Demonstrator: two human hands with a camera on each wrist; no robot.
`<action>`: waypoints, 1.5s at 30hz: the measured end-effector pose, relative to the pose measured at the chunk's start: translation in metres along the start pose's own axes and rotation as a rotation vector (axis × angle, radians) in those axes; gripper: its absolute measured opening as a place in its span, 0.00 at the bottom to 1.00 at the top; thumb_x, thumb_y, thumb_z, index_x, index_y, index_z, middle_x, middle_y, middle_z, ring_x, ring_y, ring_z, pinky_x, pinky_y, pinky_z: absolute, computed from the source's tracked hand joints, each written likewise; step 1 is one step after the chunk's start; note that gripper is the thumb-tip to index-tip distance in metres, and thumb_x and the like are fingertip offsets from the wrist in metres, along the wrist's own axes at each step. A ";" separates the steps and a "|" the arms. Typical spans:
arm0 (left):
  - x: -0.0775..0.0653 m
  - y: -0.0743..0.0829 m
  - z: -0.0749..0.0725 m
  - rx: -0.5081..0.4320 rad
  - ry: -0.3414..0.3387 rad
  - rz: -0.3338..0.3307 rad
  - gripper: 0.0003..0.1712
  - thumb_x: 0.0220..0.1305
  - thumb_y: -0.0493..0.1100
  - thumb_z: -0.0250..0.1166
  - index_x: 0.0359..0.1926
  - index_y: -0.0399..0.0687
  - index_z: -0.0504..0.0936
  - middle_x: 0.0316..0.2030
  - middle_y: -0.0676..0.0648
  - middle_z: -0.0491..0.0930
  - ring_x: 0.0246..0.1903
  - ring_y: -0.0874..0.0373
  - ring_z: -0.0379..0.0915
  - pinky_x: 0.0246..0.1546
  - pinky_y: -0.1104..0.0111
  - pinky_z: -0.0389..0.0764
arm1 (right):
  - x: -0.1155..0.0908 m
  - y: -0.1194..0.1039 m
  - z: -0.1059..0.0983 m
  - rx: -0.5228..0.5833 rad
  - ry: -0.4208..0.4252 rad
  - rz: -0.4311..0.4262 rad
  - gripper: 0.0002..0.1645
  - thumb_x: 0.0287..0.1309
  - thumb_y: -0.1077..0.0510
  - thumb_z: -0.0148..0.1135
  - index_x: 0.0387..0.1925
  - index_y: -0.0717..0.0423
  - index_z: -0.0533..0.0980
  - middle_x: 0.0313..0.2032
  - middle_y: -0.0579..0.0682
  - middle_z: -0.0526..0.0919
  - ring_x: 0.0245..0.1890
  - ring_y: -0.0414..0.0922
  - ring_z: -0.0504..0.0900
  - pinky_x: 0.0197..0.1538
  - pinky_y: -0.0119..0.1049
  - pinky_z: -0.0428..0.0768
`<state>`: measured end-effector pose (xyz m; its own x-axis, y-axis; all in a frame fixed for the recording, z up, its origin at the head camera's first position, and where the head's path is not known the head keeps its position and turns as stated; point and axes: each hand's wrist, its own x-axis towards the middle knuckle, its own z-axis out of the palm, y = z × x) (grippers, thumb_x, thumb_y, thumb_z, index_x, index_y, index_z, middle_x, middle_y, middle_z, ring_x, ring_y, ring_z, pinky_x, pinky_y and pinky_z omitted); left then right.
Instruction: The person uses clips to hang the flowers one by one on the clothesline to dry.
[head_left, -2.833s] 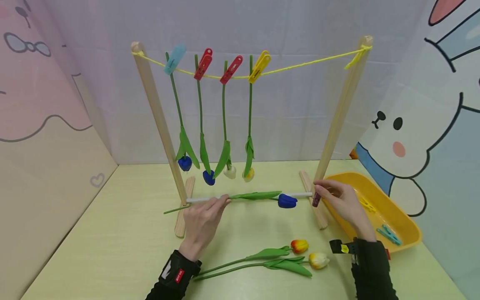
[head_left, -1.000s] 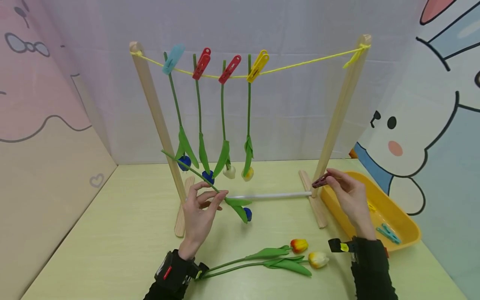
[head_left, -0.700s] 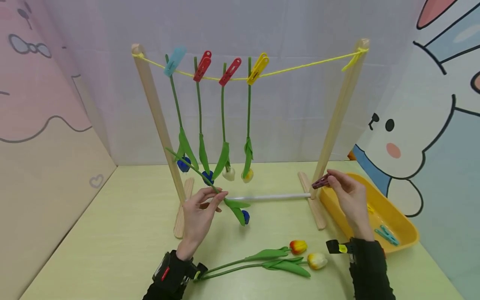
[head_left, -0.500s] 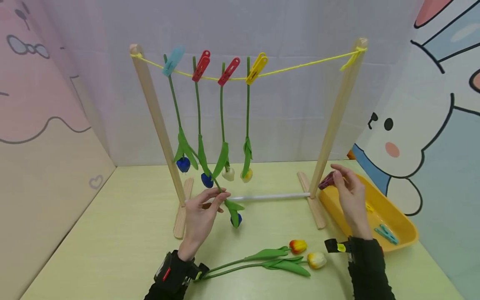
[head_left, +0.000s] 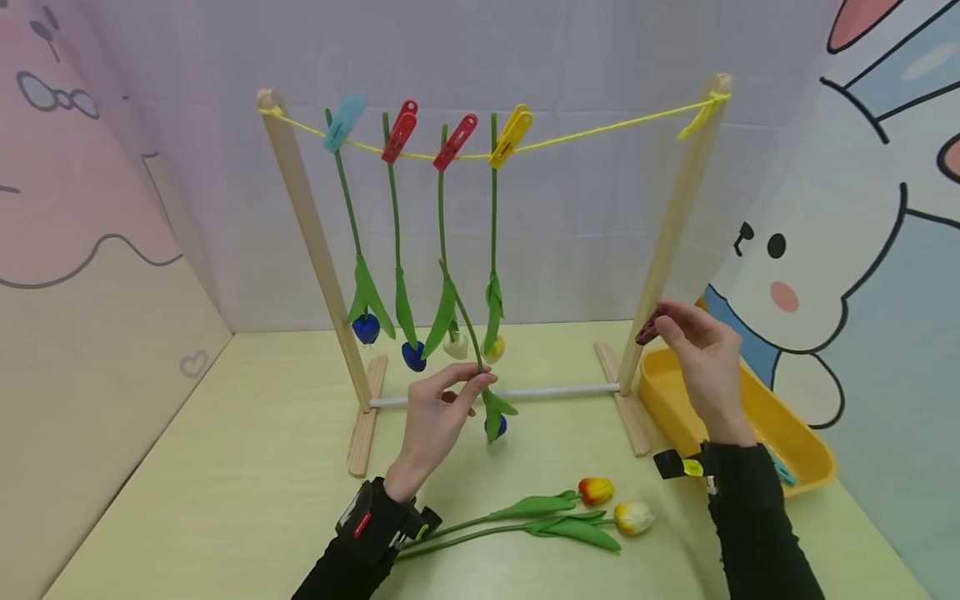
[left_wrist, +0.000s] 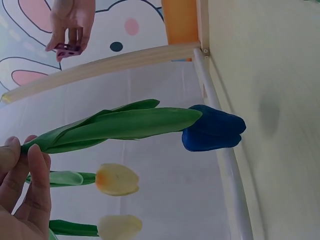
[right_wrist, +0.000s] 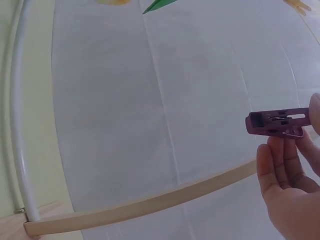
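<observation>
My left hand [head_left: 442, 410] pinches the stem of a blue tulip [left_wrist: 214, 128], its head hanging down and its bare stem end pointing up in the head view. Between the thumb and fingers of my right hand [head_left: 701, 354] is a dark maroon clothespin [right_wrist: 277, 121], held near the right wooden post. Behind the left hand, several tulips hang head-down from a yellow string [head_left: 600, 132]. A light blue clothespin [head_left: 346, 122], two red clothespins [head_left: 400, 132] and a yellow clothespin [head_left: 511, 136] grip their stems.
Wooden posts [head_left: 678, 233] joined by a white rod [head_left: 558, 391] carry the string. On the table lie a red-yellow tulip [head_left: 596, 491] and a white-yellow tulip [head_left: 633, 518]. A yellow basin [head_left: 813, 467] at right contains a teal clothespin [head_left: 784, 473], partly hidden by the right arm.
The left hand picked the blue tulip up from level, turned it head-down and carried it right. My right hand has risen slightly with the maroon clothespin. The hanging tulips stayed put.
</observation>
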<state>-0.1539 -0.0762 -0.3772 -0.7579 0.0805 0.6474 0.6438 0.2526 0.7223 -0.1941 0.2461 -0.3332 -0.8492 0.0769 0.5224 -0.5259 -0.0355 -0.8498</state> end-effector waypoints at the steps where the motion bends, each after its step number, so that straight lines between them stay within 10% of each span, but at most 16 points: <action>1: 0.001 0.001 0.002 0.001 -0.008 -0.005 0.09 0.67 0.37 0.65 0.45 0.40 0.87 0.40 0.40 0.89 0.26 0.59 0.82 0.25 0.71 0.82 | 0.003 -0.003 0.001 0.014 -0.004 -0.009 0.19 0.68 0.67 0.58 0.56 0.76 0.75 0.38 0.43 0.87 0.36 0.37 0.86 0.53 0.22 0.81; 14: 0.032 0.013 0.021 0.031 -0.057 -0.002 0.10 0.67 0.39 0.66 0.46 0.39 0.87 0.40 0.41 0.89 0.38 0.51 0.86 0.24 0.73 0.82 | 0.044 -0.033 0.019 -0.003 0.065 -0.108 0.14 0.67 0.66 0.58 0.52 0.67 0.80 0.40 0.43 0.86 0.41 0.36 0.85 0.56 0.22 0.79; 26: 0.061 0.024 0.033 0.066 -0.072 0.024 0.10 0.68 0.39 0.66 0.46 0.39 0.87 0.39 0.41 0.90 0.23 0.53 0.84 0.20 0.74 0.79 | 0.084 -0.060 0.043 -0.092 0.009 -0.427 0.17 0.60 0.59 0.67 0.44 0.70 0.80 0.42 0.38 0.88 0.45 0.35 0.86 0.62 0.26 0.77; 45: 0.101 0.035 0.043 0.117 -0.070 0.037 0.12 0.69 0.41 0.65 0.46 0.37 0.87 0.39 0.40 0.90 0.37 0.49 0.88 0.22 0.75 0.80 | 0.133 -0.106 0.078 -0.038 -0.076 -0.543 0.05 0.55 0.68 0.69 0.33 0.67 0.82 0.37 0.41 0.89 0.48 0.39 0.87 0.69 0.38 0.75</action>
<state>-0.2129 -0.0183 -0.2971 -0.7420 0.1575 0.6517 0.6578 0.3586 0.6623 -0.2550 0.1826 -0.1683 -0.4578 0.0019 0.8890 -0.8887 0.0254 -0.4577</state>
